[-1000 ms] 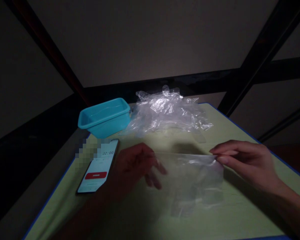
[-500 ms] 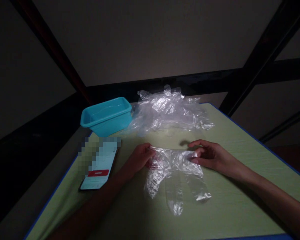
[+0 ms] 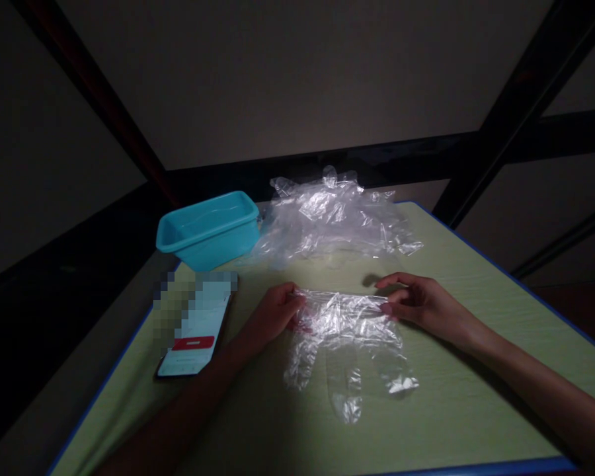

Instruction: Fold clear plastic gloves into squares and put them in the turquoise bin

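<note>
A hand could pass between the heaped clear plastic gloves [image 3: 332, 218] and bare right forearm [image 3: 506, 360], while the rectangular turquoise plastic tub [image 3: 221, 244] and flat, bright-screened phone [image 3: 205, 320] obstruct the left.

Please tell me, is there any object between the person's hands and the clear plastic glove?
Nothing visible stands between them: the left hand and right hand both hold the clear plastic glove at its far edge. The blue tub and plastic pile lie beyond it, the phone to the left.
</note>
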Demonstrator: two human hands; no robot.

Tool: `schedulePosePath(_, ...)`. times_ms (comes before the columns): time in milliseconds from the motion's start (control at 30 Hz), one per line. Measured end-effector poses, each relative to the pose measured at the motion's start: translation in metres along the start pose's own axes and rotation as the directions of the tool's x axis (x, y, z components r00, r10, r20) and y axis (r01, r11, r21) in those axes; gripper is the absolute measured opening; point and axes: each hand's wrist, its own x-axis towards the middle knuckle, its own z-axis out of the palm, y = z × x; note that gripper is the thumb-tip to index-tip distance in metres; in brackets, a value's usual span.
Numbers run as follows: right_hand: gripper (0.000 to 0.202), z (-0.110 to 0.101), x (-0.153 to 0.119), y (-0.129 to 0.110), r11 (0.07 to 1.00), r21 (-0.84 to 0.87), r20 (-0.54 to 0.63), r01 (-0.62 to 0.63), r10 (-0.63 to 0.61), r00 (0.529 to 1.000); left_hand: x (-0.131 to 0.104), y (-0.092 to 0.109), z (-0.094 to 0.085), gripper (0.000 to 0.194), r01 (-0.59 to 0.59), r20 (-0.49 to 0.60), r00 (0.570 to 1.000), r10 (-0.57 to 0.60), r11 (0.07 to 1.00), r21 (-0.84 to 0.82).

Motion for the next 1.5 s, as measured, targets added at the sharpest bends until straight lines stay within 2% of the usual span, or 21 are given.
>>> schedulePosePath(367,0.028,0.004,0.004,0.0,0.996,-0.003,0.003,0.088,-0.088,0.996,0.002,-0.002,0.0,0.015,-0.05,-0.006,0.999,0.05,0.999,-0.004)
schedulePosePath(500,0.025,0.004,0.006,0.003,0.985,0.04,0.056,0.168,-0.17,0.984,0.001,-0.001,0.0,0.016,-0.054,-0.006,0.999,0.054,0.999,-0.008)
schedulePosePath(600,0.016,0.002,0.007,0.002,0.98,0.029,0.146,0.197,-0.199,0.969,0.0,0.001,0.0,0.013,-0.025,-0.01,1.0,0.024,1.0,-0.02)
schedulePosePath(667,0.01,0.0,0.006,0.0,0.985,-0.002,0.201,0.175,-0.171,0.964,0.0,0.003,-0.001,0.013,-0.004,-0.025,1.0,0.004,0.999,-0.032)
schedulePosePath(733,0.008,-0.002,0.006,-0.001,0.991,-0.018,0.205,0.133,-0.126,0.971,0.001,0.004,-0.003,0.014,-0.008,-0.067,0.998,0.005,0.999,-0.047)
schedulePosePath(933,0.015,-0.011,0.002,0.002,0.999,0.042,0.092,0.005,-0.008,0.996,0.003,0.004,-0.013,0.008,-0.059,-0.185,0.981,0.05,0.997,-0.042)
schedulePosePath(1067,0.028,-0.012,-0.02,0.001,0.988,0.105,0.031,-0.112,0.109,0.994,0.002,0.004,-0.016,0.004,-0.071,-0.215,0.975,0.064,0.997,-0.023)
schedulePosePath(1133,0.031,-0.008,-0.037,0.002,0.984,0.13,0.061,-0.125,0.118,0.991,0.002,0.003,-0.017,0.004,-0.083,-0.221,0.972,0.079,0.997,-0.008)
schedulePosePath(1200,0.031,-0.002,-0.054,0.006,0.985,0.116,0.156,-0.13,0.111,0.982,0.003,0.001,-0.018,0.006,-0.116,-0.226,0.967,0.115,0.993,0.009)
schedulePosePath(1267,0.03,0.005,-0.066,0.013,0.993,0.079,0.228,-0.083,0.063,0.972,0.003,-0.001,-0.018,0.009,-0.172,-0.235,0.956,0.177,0.984,0.043)
schedulePosePath(1367,0.028,0.014,-0.074,0.019,0.997,0.017,0.19,0.076,-0.078,0.979,-0.001,-0.001,-0.016,0.01,-0.287,-0.237,0.913,0.333,0.935,0.21)
schedulePosePath(1433,0.025,0.015,-0.073,0.017,0.971,-0.138,0.178,0.196,-0.17,0.969,-0.007,0.0,-0.012,0.008,-0.374,-0.17,0.874,0.455,0.854,0.361)
schedulePosePath(1500,0.026,0.014,-0.069,0.012,0.884,-0.33,0.211,0.331,-0.273,0.939,-0.014,0.002,-0.007,0.008,-0.464,-0.026,0.847,0.531,0.762,0.451)
